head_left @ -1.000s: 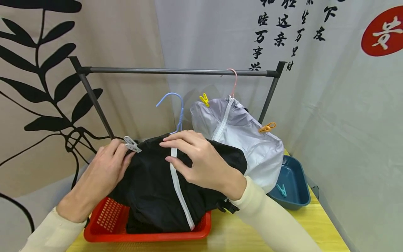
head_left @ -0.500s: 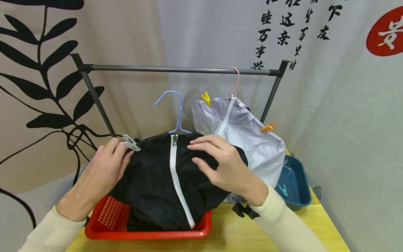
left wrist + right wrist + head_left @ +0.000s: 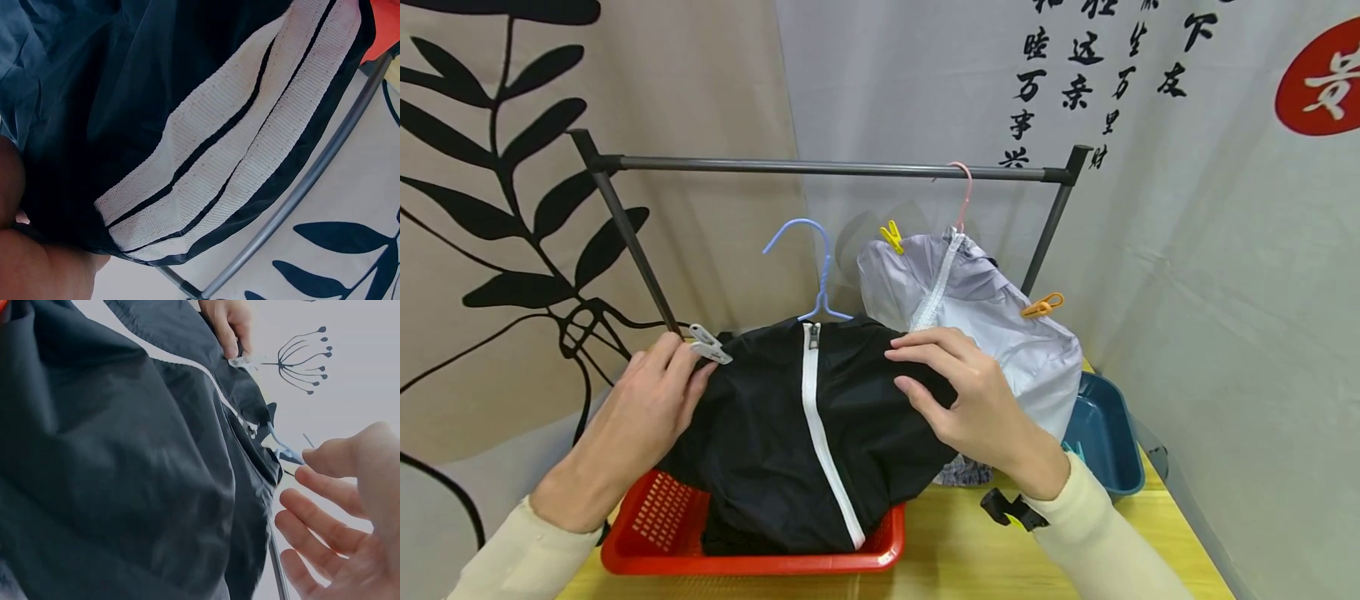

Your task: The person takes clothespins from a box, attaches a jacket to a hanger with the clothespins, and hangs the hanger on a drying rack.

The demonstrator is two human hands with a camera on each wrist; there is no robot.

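A black jacket with a white front zipper hangs on a blue hanger, its lower part lying in a red basket. My left hand grips the jacket's shoulder at the left, beside a white clothespin. In the left wrist view, finger and thumb meet at the cloth near a striped white trim. My right hand hovers at the jacket's other shoulder, fingers spread in a loose curve and holding nothing. In the right wrist view that hand is beside the hanger's hook.
Behind stands a dark metal rack. From its bar hangs a pale grey jacket on a pink hanger, with a yellow clothespin and an orange clothespin on it. A blue bin sits at the right of the wooden table.
My right hand has moved right, away from the zipper and collar to the right shoulder, uncovering the zipper top. My left hand stays at the left shoulder. The hanger hook has shifted slightly left.
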